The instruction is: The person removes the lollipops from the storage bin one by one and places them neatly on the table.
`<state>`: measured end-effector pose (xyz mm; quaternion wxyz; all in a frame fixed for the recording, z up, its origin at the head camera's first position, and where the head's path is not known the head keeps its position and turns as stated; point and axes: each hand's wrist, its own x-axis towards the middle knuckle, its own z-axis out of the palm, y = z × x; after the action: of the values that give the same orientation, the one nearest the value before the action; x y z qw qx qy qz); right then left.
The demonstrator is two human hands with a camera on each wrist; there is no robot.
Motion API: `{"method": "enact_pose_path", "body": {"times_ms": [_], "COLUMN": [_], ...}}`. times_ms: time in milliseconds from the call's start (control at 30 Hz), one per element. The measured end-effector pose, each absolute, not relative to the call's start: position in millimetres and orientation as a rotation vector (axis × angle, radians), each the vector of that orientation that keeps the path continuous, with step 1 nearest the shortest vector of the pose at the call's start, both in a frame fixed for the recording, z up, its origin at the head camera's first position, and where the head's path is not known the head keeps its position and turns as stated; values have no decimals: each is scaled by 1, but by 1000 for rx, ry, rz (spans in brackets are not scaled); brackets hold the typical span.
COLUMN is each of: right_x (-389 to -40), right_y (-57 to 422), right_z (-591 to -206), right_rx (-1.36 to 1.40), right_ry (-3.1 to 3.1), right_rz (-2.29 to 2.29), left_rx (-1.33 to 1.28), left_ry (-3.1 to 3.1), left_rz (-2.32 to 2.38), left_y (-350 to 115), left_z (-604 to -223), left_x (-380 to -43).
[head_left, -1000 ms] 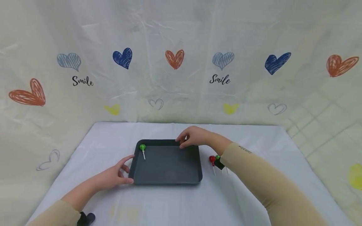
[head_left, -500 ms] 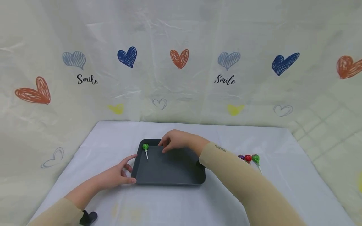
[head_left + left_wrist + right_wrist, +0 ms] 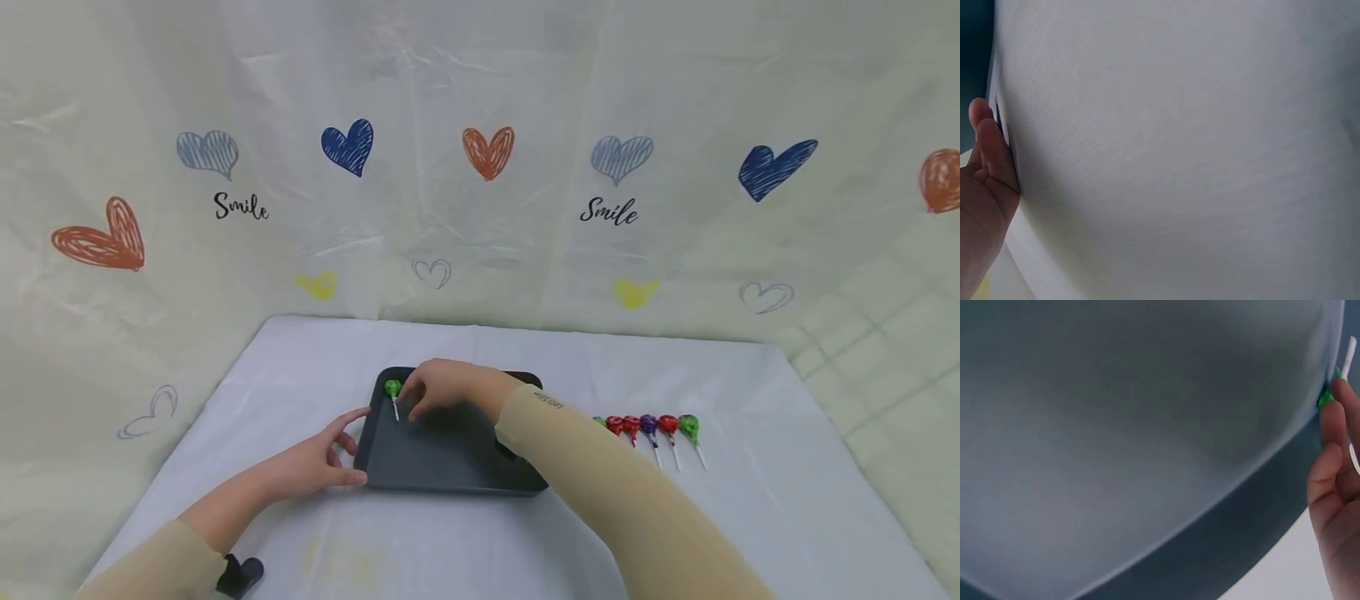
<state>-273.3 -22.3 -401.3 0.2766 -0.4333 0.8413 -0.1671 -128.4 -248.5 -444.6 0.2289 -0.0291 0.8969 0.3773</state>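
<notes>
A dark grey baking tray [image 3: 450, 485] lies on the white-covered table. My left hand [image 3: 311, 468] rests at its left edge, thumb by the near corner and forefinger further up the side, fingers spread. One green lollipop [image 3: 392, 387] lies in the tray's far left corner, its white stick towards me. Just right of it, my right hand [image 3: 442, 387] reaches low over the tray with thumb and fingers bent together. In the right wrist view, those fingertips pinch a green lollipop [image 3: 1325, 398], mostly hidden, and a white stick [image 3: 1349, 355] shows beyond them.
To the right of the tray lies a row of lollipops [image 3: 668, 425], red, purple and green, partly behind my right sleeve [image 3: 600, 483]. A wall sheet [image 3: 525, 250] printed with hearts hangs behind the table.
My right hand has moved left across the tray to beside the green lollipop there. More of the lollipop row has come into sight. My left hand keeps its place at the tray.
</notes>
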Motion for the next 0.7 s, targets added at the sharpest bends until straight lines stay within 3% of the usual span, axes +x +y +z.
{"method": "enact_pose_path", "body": {"times_ms": [700], "right_x": [-269], "right_y": [-44], "right_z": [-416], "right_rx": [-1207], "right_ry": [2234], "right_rz": [-338], "left_rx": [-77], "left_ry": [2465], "left_rz": [1048], "left_y": [-250], "left_z": [-446], "left_x": [-129]}}
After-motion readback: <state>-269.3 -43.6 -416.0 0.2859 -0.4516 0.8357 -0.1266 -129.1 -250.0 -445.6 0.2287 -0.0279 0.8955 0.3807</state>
